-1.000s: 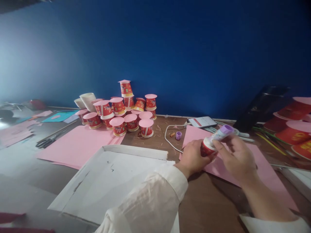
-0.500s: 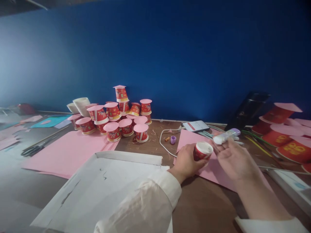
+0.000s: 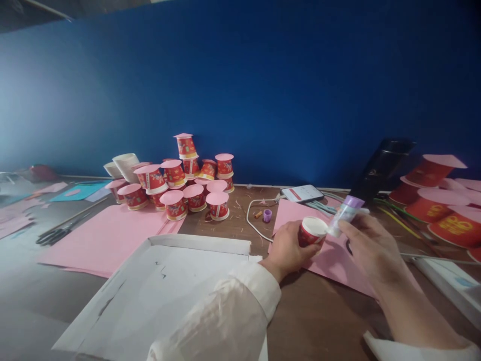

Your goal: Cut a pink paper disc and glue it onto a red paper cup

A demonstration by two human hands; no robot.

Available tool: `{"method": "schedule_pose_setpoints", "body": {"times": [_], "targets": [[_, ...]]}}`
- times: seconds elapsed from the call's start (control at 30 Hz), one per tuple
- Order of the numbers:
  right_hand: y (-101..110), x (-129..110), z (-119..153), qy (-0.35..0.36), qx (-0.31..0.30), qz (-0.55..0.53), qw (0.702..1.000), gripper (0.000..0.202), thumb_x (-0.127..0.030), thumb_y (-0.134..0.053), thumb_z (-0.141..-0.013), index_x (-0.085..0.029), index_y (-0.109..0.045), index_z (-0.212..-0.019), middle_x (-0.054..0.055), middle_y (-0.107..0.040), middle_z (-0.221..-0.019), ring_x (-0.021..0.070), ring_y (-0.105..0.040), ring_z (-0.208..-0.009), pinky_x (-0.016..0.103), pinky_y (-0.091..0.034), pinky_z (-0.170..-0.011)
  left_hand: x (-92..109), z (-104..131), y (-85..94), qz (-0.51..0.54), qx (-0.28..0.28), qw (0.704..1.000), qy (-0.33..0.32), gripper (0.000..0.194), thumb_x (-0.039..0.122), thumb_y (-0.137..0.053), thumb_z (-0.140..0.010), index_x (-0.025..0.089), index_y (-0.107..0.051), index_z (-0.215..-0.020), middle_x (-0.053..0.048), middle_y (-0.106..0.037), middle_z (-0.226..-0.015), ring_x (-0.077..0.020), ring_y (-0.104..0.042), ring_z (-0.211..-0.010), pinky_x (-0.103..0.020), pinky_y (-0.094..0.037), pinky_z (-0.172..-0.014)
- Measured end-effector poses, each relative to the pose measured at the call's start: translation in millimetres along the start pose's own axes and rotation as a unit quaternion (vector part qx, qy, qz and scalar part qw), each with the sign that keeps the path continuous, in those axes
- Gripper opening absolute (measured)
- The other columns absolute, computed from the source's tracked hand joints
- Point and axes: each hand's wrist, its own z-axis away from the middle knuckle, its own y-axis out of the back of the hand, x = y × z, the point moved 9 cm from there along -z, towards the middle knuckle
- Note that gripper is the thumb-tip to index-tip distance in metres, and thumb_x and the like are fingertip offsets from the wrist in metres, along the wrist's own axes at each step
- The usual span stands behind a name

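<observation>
Cup: your left hand (image 3: 287,248) has its fingers wrapped round a small red paper cup (image 3: 311,231), tilted so its white rim faces you, above the near pink sheet (image 3: 330,260).
Glue stick: your right hand (image 3: 372,245) pinches a glue stick (image 3: 342,214) with a purple end between thumb and fingers; its lower white tip sits just beside the cup's rim, and whether it touches cannot be told.
Fingers: both sets are closed on what they hold, left on the cup, right on the glue stick.
Beyond your fingers: a small purple cap (image 3: 267,215) lies on the table (image 3: 319,321), near a white cable (image 3: 253,220) that runs to a phone (image 3: 301,193) lying flat.
Left of your fingers: a white tray (image 3: 195,245) lies close to you, a larger pink sheet (image 3: 101,235) past it, and scissors (image 3: 56,233) further left.
Far left of your fingers: a pile of red cups with pink paper tops (image 3: 180,175) stands against the blue wall (image 3: 240,85), with plain white cups (image 3: 124,165) beside it.
Right of your fingers: more red cups with pink tops (image 3: 436,195) lie on their sides, near thin green sticks (image 3: 398,213).
</observation>
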Motion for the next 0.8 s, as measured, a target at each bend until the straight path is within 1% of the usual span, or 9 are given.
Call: {"method": "schedule_pose_setpoints", "body": {"times": [0.1, 0.2, 0.27, 0.37, 0.43, 0.5, 0.6, 0.7, 0.8], "targets": [[-5.9, 7.5, 1.8, -0.030, -0.030, 0.025, 0.999, 0.033, -0.047, -0.080, -0.079, -0.026, -0.074, -0.103, 0.004, -0.078, -0.094, 0.0271, -0.073, -0.085, 0.040, -0.060, -0.073, 2.8, -0.1, 0.2, -0.012, 0.000, 1.000, -0.004, 0.039, 0.043, -0.079, -0.079, 0.022, -0.072, -0.111, -0.006, -0.074, -0.107, -0.0221, -0.067, -0.092, -0.033, -0.053, -0.084], [-5.9, -1.7, 1.6, -0.013, -0.009, 0.107, 0.994, 0.035, -0.048, -0.077, -0.080, -0.025, -0.074, -0.106, 0.004, -0.078, -0.098, 0.0305, -0.073, -0.093, 0.046, -0.057, -0.087, 2.5, -0.3, 0.5, -0.019, 0.005, 1.000, -0.003, 0.042, 0.044, -0.079, -0.079, 0.022, -0.071, -0.113, -0.006, -0.074, -0.110, -0.0239, -0.067, -0.097, -0.034, -0.053, -0.087], [-3.9, -10.3, 1.9, -0.001, 0.015, 0.128, 0.992, 0.035, -0.047, -0.074, -0.081, -0.024, -0.073, -0.108, 0.005, -0.078, -0.101, 0.0311, -0.073, -0.096, 0.047, -0.055, -0.092, 0.5, -0.5, -0.2, -0.018, 0.004, 1.000, -0.002, 0.042, 0.042, -0.080, -0.078, 0.023, -0.071, -0.114, -0.006, -0.074, -0.112, -0.0245, -0.067, -0.099, -0.035, -0.053, -0.088], [2.6, -14.2, 4.1, -0.013, 0.051, 0.085, 0.995, 0.037, -0.046, -0.074, -0.082, -0.024, -0.073, -0.111, 0.006, -0.079, -0.105, 0.0301, -0.074, -0.097, 0.042, -0.058, -0.089, -2.7, -0.9, -1.2, -0.014, 0.001, 1.000, -0.003, 0.044, 0.037, -0.082, -0.076, 0.023, -0.070, -0.116, -0.006, -0.073, -0.114, -0.0249, -0.067, -0.102, -0.035, -0.053, -0.089], [5.8, -12.8, 5.9, -0.017, 0.061, 0.066, 0.996, 0.037, -0.049, -0.074, -0.081, -0.024, -0.073, -0.109, 0.006, -0.079, -0.100, 0.0293, -0.074, -0.092, 0.040, -0.059, -0.083, -3.4, -1.0, -1.2, -0.014, 0.001, 1.000, -0.003, 0.046, 0.036, -0.082, -0.074, 0.023, -0.070, -0.116, -0.006, -0.073, -0.114, -0.0250, -0.067, -0.101, -0.036, -0.053, -0.089], [0.9, -10.6, 6.6, -0.008, 0.031, 0.075, 0.997, 0.039, -0.052, -0.073, -0.081, -0.024, -0.074, -0.109, 0.006, -0.079, -0.097, 0.0291, -0.074, -0.090, 0.042, -0.058, -0.082, -2.2, -1.0, -1.2, -0.013, 0.001, 1.000, -0.005, 0.043, 0.039, -0.081, -0.076, 0.023, -0.071, -0.115, -0.006, -0.073, -0.112, -0.0243, -0.067, -0.098, -0.036, -0.053, -0.088], [-10.0, -10.1, 6.8, 0.027, -0.013, 0.145, 0.989, 0.043, -0.052, -0.068, -0.085, -0.023, -0.073, -0.115, 0.008, -0.078, -0.109, 0.0302, -0.072, -0.100, 0.046, -0.055, -0.093, 0.7, -0.9, -0.9, -0.012, 0.004, 1.000, -0.010, 0.040, 0.044, -0.078, -0.080, 0.022, -0.071, -0.113, -0.006, -0.073, -0.109, -0.0236, -0.067, -0.096, -0.035, -0.054, -0.087], [-8.0, -17.0, 6.1, 0.066, 0.024, 0.210, 0.975, 0.044, -0.051, -0.064, -0.088, -0.021, -0.074, -0.120, 0.011, -0.077, -0.115, 0.0315, -0.071, -0.105, 0.048, -0.052, -0.097, 0.0, -0.6, -0.4, -0.019, 0.009, 1.000, -0.006, 0.041, 0.040, -0.080, -0.077, 0.023, -0.071, -0.114, -0.006, -0.074, -0.110, -0.0247, -0.067, -0.099, -0.036, -0.053, -0.088], [1.8, -18.2, 6.0, 0.045, 0.069, 0.202, 0.976, 0.043, -0.049, -0.067, -0.085, -0.022, -0.075, -0.118, 0.009, -0.079, -0.109, 0.0308, -0.073, -0.099, 0.046, -0.054, -0.093, -2.3, -0.4, -0.6, -0.014, 0.008, 1.000, 0.000, 0.044, 0.037, -0.082, -0.075, 0.023, -0.071, -0.115, -0.006, -0.073, -0.112, -0.0251, -0.067, -0.100, -0.037, -0.053, -0.089]]}}
